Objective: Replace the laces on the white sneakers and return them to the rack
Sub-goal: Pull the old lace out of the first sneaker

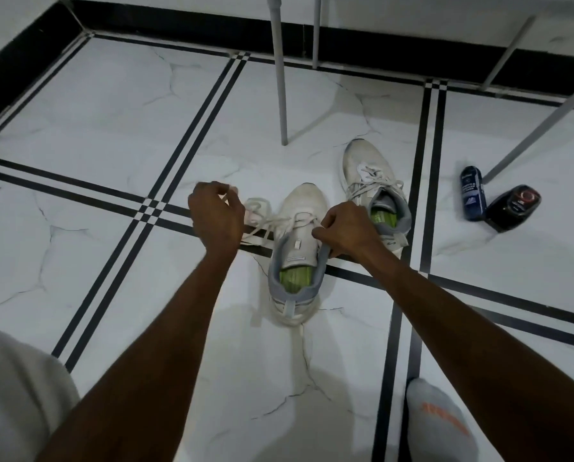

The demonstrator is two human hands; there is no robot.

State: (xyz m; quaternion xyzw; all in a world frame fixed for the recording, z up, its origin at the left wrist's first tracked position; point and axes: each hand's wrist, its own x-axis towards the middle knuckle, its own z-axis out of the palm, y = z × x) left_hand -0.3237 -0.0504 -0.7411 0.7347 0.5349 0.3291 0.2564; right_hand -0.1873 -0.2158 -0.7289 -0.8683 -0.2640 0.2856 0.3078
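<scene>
Pinching the lace [265,225] with the left hand [216,216], gripping the near sneaker's [297,251] collar with the right hand [344,230]; hands apart, second sneaker [374,188] beyond the right.

Hands [280,221] on near sneaker's [297,251] lace [262,225]

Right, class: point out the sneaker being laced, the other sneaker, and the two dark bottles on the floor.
Near sneaker [304,208], head view: on its white toe.
Far sneaker [359,155], head view: on its toe cap.
Blue bottle [473,191], head view: on its label.
Black bottle [512,208], head view: on its body.
</scene>
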